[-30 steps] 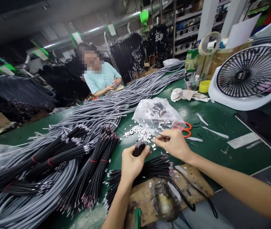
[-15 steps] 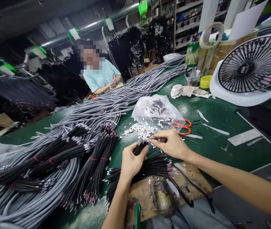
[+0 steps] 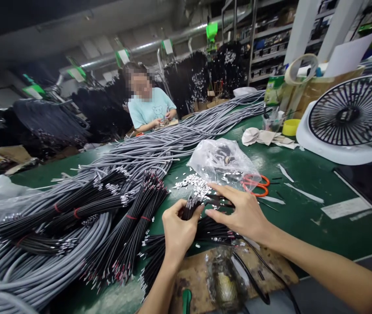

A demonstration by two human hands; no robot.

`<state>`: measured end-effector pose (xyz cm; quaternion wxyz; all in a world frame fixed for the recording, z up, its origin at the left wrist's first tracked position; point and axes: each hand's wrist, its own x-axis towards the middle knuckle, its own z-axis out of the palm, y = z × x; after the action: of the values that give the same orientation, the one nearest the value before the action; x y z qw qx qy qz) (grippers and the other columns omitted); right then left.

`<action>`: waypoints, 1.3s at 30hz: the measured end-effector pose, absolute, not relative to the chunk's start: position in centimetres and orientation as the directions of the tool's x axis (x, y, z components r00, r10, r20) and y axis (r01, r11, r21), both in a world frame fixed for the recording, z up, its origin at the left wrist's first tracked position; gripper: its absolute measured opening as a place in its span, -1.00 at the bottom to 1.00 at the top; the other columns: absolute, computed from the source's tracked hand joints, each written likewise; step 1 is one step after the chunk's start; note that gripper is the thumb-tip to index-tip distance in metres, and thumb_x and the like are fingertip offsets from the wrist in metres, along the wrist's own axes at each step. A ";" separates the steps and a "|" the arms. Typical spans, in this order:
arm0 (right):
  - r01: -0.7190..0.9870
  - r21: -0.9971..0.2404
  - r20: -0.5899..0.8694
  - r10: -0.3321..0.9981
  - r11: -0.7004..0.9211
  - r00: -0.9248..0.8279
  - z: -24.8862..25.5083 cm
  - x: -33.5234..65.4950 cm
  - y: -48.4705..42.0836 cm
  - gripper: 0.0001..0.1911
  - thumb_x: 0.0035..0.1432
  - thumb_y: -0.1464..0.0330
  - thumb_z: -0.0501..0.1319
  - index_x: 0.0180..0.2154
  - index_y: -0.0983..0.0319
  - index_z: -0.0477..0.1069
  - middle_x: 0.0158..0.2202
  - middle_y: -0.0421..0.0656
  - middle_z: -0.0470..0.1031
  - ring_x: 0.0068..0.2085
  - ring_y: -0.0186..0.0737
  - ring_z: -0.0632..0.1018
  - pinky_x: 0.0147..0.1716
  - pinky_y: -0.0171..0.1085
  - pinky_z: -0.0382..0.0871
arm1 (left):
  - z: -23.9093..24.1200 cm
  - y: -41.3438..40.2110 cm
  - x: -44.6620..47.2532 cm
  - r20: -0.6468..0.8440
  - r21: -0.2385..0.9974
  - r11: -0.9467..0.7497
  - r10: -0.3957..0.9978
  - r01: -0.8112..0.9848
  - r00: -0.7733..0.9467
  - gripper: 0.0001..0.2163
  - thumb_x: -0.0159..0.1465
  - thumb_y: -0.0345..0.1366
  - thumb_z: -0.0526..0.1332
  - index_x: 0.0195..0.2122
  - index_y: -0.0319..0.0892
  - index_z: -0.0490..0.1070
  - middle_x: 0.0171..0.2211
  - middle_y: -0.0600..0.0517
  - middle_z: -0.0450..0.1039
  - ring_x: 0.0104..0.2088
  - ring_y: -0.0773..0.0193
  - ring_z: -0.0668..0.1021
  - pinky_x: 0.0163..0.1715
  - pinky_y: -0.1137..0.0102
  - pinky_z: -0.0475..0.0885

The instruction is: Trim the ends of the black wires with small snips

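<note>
My left hand [image 3: 179,224] is closed around a bundle of short black wires [image 3: 189,210], their silvery ends pointing up. Just right of those ends is my right hand [image 3: 243,211], with dark tweezers [image 3: 219,201] held between its fingers and thumb. The tips of this tool are close to the wire ends; whether they touch I cannot tell. Behind the hands lies a scatter of small silvery-white pieces [image 3: 199,185]. More black wires [image 3: 213,231] lie under my hands, beside a stained brown board [image 3: 271,261].
Tied bundles of black wire [image 3: 133,218] and long grey cables [image 3: 159,146] spread over the left. A clear plastic bag [image 3: 220,159], orange-handled scissors [image 3: 257,185] and a white fan [image 3: 346,117] stand to the right. Across the table a person [image 3: 153,107] works with both hands.
The fingers of my right hand have spread wider around the tweezers, which now show more. My left hand keeps its grip on the wires. The whole view has shifted slightly.
</note>
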<state>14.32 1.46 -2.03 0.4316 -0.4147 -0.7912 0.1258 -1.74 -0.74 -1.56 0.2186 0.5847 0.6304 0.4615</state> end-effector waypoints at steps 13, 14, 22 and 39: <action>0.752 -0.048 0.762 0.511 0.658 -0.398 -1.9 14.8 1.0 -0.78 0.18 0.36 0.11 -0.16 0.24 0.45 -0.35 -0.19 0.54 -0.39 -0.35 0.49 -0.41 -0.33 0.21 | -1.3 -1.3 -1.5 0.324 0.816 -0.136 0.913 0.562 -0.249 -0.72 0.01 -0.22 0.27 -0.67 -0.19 0.18 -0.69 0.16 0.03 -0.63 0.41 0.13 -0.65 0.49 0.03; 0.752 -0.047 0.758 0.514 0.657 -0.402 -1.9 14.8 1.0 -0.77 0.18 0.36 0.11 -0.16 0.24 0.45 -0.34 -0.18 0.54 -0.39 -0.35 0.50 -0.41 -0.33 0.21 | -1.2 -1.3 -1.5 0.323 0.819 -0.137 0.912 0.557 -0.251 -0.72 0.01 -0.22 0.27 -0.67 -0.19 0.19 -0.69 0.16 0.04 -0.63 0.41 0.13 -0.65 0.49 0.03; 0.746 -0.040 0.777 0.490 0.665 -0.395 -1.7 14.8 1.0 -0.79 0.16 0.37 0.12 -0.19 0.24 0.46 -0.36 -0.19 0.55 -0.39 -0.35 0.50 -0.41 -0.34 0.22 | -1.2 -1.4 -1.4 0.339 0.814 -0.146 0.906 0.562 -0.255 -0.76 0.01 -0.26 0.27 -0.66 -0.20 0.23 -0.69 0.17 0.08 -0.63 0.41 0.16 -0.65 0.50 0.06; 0.763 -0.025 0.760 0.509 0.646 -0.405 -1.9 14.9 1.0 -0.78 0.16 0.36 0.13 -0.17 0.23 0.46 -0.34 -0.20 0.55 -0.38 -0.33 0.50 -0.40 -0.33 0.22 | -1.5 -1.3 -1.4 0.352 0.796 -0.149 0.903 0.587 -0.248 -0.79 0.00 -0.27 0.27 -0.65 -0.21 0.28 -0.68 0.16 0.12 -0.62 0.41 0.18 -0.62 0.50 0.08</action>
<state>14.95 0.96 -1.93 0.3841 -0.3870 -0.8217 -0.1657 -1.43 -1.31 -1.50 0.1659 0.5904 0.6307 0.4755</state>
